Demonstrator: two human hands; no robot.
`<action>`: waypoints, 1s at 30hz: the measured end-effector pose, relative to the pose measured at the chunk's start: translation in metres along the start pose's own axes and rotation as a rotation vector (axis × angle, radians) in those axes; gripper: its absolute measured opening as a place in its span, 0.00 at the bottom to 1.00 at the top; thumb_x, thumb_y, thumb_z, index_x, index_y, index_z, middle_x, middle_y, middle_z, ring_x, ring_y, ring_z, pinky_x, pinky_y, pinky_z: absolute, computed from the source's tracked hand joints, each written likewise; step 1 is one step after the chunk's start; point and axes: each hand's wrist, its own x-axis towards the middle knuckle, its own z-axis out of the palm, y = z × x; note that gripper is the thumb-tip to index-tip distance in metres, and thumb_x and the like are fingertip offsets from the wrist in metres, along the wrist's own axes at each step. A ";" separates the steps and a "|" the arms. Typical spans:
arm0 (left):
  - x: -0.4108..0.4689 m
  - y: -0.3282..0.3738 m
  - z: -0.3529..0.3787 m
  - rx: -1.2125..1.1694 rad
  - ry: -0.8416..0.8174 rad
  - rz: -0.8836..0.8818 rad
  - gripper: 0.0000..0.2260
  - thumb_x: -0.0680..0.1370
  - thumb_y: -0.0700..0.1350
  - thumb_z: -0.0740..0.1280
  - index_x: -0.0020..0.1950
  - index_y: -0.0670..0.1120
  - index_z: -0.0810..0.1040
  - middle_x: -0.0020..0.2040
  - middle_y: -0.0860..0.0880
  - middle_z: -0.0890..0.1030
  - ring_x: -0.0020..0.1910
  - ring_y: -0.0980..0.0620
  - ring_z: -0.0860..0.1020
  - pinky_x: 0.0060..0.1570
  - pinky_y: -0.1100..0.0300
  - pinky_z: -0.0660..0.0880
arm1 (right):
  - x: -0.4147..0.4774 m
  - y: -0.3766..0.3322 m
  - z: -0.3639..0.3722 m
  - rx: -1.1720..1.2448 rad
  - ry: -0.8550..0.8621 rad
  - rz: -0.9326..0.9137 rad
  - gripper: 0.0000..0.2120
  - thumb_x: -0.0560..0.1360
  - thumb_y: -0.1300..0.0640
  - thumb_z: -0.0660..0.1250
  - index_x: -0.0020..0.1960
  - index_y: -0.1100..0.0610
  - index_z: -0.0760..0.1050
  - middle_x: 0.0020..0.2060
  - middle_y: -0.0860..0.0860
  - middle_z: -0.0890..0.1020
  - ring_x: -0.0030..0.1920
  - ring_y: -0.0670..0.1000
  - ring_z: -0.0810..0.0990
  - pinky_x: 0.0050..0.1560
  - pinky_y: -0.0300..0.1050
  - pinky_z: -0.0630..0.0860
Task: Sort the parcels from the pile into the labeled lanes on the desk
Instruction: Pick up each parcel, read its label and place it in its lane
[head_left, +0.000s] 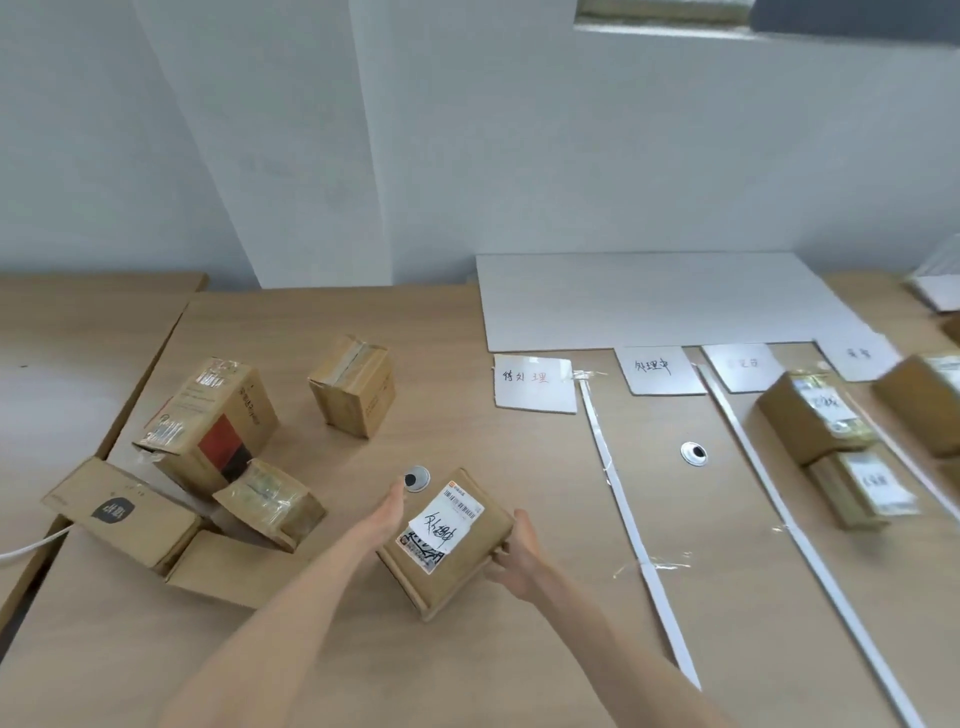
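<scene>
A brown cardboard parcel with a handwritten white label sits between my hands, just above the desk at centre. My left hand presses its left side and my right hand grips its right edge. The pile lies at the left: a tall box with a red and black patch, a tape-wrapped box, a flat box with a dark logo, another flat box, and a small taped box standing apart. Lane labels sit at the lane heads.
White strips divide the desk into lanes. Parcels lie in the right lanes. A white board lies at the back. Two cable grommets sit in the desktop. A white cable runs at the left.
</scene>
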 end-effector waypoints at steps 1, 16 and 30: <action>-0.001 0.001 0.011 0.017 -0.039 -0.005 0.33 0.81 0.61 0.36 0.77 0.44 0.60 0.75 0.44 0.63 0.75 0.48 0.62 0.75 0.53 0.53 | -0.003 0.000 0.004 0.010 -0.006 -0.026 0.22 0.82 0.49 0.47 0.39 0.55 0.73 0.28 0.49 0.80 0.36 0.49 0.73 0.39 0.42 0.67; -0.063 0.027 0.129 0.030 -0.144 0.062 0.27 0.83 0.53 0.39 0.54 0.48 0.77 0.57 0.43 0.81 0.52 0.45 0.77 0.55 0.57 0.70 | 0.043 0.039 -0.121 -0.196 0.269 -0.281 0.22 0.66 0.26 0.48 0.48 0.37 0.68 0.57 0.41 0.72 0.58 0.47 0.70 0.64 0.47 0.64; -0.136 0.091 0.316 -0.114 -0.143 0.017 0.26 0.76 0.61 0.42 0.42 0.49 0.76 0.39 0.47 0.77 0.34 0.49 0.72 0.41 0.58 0.69 | -0.097 -0.025 -0.302 -0.109 0.190 -0.445 0.19 0.80 0.48 0.49 0.39 0.53 0.73 0.31 0.49 0.79 0.33 0.49 0.77 0.32 0.40 0.72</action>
